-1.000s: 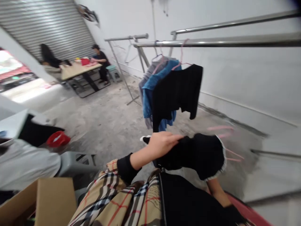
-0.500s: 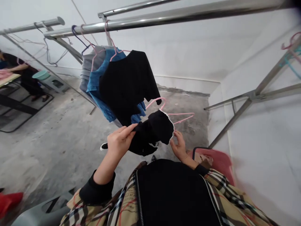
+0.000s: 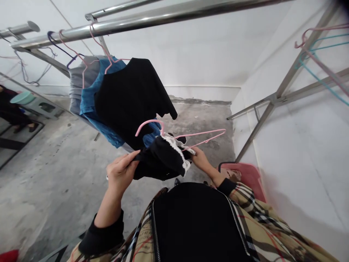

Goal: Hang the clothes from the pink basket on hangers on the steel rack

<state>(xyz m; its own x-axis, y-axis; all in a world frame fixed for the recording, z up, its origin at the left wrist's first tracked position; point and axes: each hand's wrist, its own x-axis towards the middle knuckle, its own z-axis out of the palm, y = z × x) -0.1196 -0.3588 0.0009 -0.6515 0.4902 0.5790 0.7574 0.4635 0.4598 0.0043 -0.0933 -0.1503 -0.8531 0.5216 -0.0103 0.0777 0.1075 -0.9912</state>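
Observation:
A black garment with white lace trim [image 3: 166, 157] is stretched between my hands in front of my body. My left hand [image 3: 120, 171] pinches its left side, thumb against fingers. My right hand [image 3: 200, 159] grips the white-trimmed edge on the other side; its fingertips are partly hidden. A pink hanger [image 3: 208, 135] is partly inside the garment, with its hook above the neckline and one bare arm sticking out to the right. Just beyond, a black long-sleeved top [image 3: 131, 94] hangs on the rail.
A metal rail [image 3: 152, 19] crosses above, carrying a blue garment [image 3: 89, 98] and a grey garment [image 3: 79, 80] on hangers. At my right stand a pink basket [image 3: 248, 178] and a metal frame [image 3: 275, 98] with pink and teal hangers. Far left, a person [image 3: 11, 112] is partly visible.
My view has turned, so the rack appears further left. The garment has shifted left and tilted, showing more white lace, and the hanger's hook now stands clear above it.

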